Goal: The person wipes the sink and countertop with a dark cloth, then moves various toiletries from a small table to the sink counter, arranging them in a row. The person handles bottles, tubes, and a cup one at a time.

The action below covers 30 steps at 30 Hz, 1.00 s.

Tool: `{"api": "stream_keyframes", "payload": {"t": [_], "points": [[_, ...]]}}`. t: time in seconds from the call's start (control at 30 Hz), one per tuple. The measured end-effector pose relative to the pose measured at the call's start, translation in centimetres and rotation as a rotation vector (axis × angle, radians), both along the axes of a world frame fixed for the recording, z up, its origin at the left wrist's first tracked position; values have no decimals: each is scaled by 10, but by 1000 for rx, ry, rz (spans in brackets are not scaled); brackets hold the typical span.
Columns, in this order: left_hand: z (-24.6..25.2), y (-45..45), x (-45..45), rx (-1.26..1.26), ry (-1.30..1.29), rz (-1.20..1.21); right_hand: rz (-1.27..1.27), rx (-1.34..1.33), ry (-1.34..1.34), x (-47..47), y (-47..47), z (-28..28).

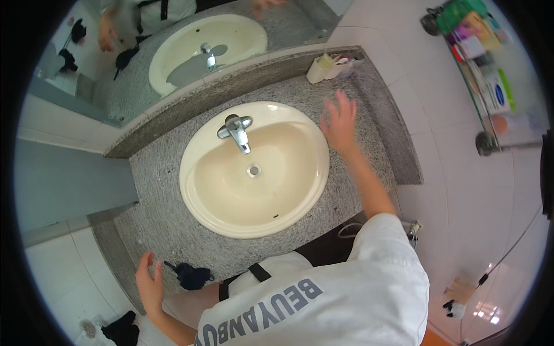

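Note:
My left hand is at the lower left, over the counter's edge, fingers apart and holding nothing. Just right of it a dark blue cloth item lies crumpled on the grey granite counter. My right hand reaches over the counter to the right of the sink, slightly blurred, its fingers spread and nothing in them. Between my hands sits a cream oval washbasin with a chrome tap at its back rim. Its round drain is visible, and no water shows.
A cream holder with small items stands at the back right corner. A mirror rises behind the counter. On the right wall a glass shelf carries packets. Black cloth lies at the lower left.

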<state>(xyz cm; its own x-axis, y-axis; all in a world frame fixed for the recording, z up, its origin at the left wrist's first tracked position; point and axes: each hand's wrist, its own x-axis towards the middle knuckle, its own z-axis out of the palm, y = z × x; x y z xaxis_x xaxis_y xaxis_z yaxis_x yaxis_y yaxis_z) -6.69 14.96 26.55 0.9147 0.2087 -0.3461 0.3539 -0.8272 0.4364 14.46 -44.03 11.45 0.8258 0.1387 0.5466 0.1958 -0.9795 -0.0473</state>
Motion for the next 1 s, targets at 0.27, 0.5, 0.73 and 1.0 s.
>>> {"api": "stream_keyframes", "payload": {"t": [0.27,0.5,0.73,1.0], "points": [[4,2,35,-421,-85,-263,-406,274,43,-292,72,17],[-18,-53,56,-373,-117,-694,-686,277,-132,-465,140,75],[-35,-100,44,-330,-52,-1031,-1049,253,-325,-602,209,81],[-13,-161,7,-309,-130,-1245,-1319,202,-513,-703,233,76]]}}
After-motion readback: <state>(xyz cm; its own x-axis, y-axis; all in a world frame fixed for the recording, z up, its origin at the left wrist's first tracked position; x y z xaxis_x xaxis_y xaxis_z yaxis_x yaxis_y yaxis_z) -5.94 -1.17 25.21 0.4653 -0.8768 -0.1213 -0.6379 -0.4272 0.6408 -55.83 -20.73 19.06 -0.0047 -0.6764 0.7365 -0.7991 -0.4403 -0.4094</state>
